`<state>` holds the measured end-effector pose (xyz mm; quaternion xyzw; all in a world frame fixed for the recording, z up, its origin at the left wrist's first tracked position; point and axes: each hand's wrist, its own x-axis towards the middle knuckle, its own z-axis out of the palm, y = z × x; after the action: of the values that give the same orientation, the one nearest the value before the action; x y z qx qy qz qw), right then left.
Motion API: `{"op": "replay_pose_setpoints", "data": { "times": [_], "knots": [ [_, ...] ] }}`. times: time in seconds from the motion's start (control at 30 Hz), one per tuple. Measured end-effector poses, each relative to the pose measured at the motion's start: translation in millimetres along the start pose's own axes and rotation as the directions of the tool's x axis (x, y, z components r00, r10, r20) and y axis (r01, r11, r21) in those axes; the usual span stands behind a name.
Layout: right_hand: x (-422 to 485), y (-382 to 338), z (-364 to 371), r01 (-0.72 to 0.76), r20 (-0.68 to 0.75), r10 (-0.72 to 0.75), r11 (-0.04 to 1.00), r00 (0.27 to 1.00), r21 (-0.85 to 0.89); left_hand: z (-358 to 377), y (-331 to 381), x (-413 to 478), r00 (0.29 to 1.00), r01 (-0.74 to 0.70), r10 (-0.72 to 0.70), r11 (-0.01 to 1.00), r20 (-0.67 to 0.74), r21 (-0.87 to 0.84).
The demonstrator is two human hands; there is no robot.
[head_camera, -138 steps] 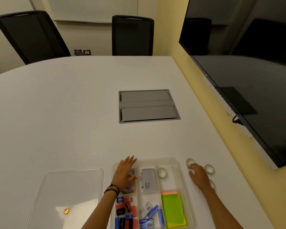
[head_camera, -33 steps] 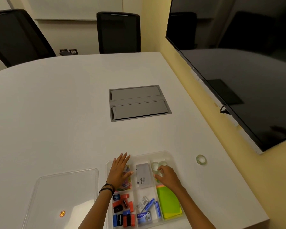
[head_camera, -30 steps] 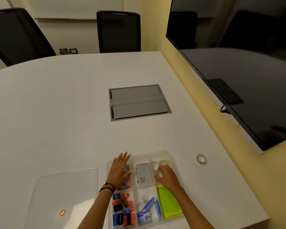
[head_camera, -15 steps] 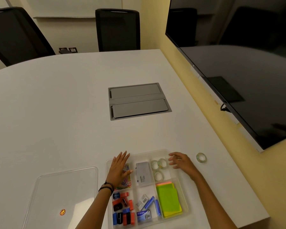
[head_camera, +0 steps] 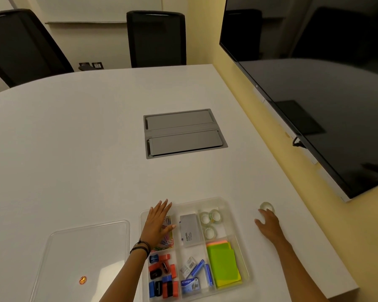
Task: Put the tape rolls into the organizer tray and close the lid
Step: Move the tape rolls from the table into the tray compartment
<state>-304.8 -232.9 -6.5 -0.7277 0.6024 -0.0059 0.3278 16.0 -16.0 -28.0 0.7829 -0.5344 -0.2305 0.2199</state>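
Note:
A clear plastic organizer tray [head_camera: 224, 201] sits on the white table near me. Three clear tape rolls [head_camera: 210, 221] lie in its far right compartment. One more tape roll [head_camera: 266, 207] lies on the table to the right of the tray. My right hand [head_camera: 268, 225] rests flat on the table, its fingertips just short of that roll, holding nothing. My left hand [head_camera: 158, 223] lies open, palm down, on the tray's far left corner. The clear lid [head_camera: 85, 240] lies flat on the table to the left of the tray.
The tray also holds green and orange sticky notes [head_camera: 223, 262], a grey box [head_camera: 189, 231], clips and staples. A grey cable hatch [head_camera: 183, 132] is set into the table's middle. A large dark screen [head_camera: 314, 94] hangs on the right wall. Two black chairs [head_camera: 156, 38] stand at the far side.
My right hand left the tape compartment and moved right across the table to the last loose roll. The tray now holds three rolls. My left hand stayed on the tray.

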Motion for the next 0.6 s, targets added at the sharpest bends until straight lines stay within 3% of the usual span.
{"op": "replay_pose_setpoints", "data": {
  "times": [0.2,0.3,0.6],
  "knots": [
    [-12,-4,11,0.047,-0.228,-0.065,0.996,0.971,-0.081,3,-3,3,0.999,-0.027,0.026,1.000,-0.033,-0.006],
    [-14,-10,14,0.060,-0.288,-0.061,0.998,0.956,-0.014,3,-3,2,0.999,-0.035,0.035,0.999,-0.028,-0.017],
    [-17,-12,23,0.111,-0.053,-0.113,0.993,0.992,-0.047,6,-5,2,1.000,-0.017,0.017,1.000,-0.010,0.001]
  ]
}}
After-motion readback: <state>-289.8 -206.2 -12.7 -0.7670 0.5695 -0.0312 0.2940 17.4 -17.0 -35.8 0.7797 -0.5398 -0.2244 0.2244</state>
